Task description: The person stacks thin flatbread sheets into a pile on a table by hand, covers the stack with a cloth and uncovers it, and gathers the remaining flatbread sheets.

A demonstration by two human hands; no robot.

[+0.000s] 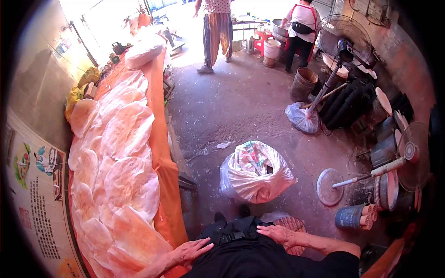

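My left hand (192,250) rests with its fingers stretched out at the left side of my dark clothing, near my waist buckle (233,237). It holds nothing. On the other side of the buckle, my right hand (279,234) lies flat, fingers extended and also holding nothing. Beside my left forearm, large thin round flatbreads (131,176) overlap in a long layer on a table with an orange cloth (166,185). A white woven sack (255,178), its top gathered open, stands on the floor in front of my feet.
A round slatted seat (296,224) is beside my right arm. Standing fans (344,50), a metal bucket (304,81) and a blue holder of briquettes (350,217) line the right side. Two people, one in striped trousers (217,37), stand at the back.
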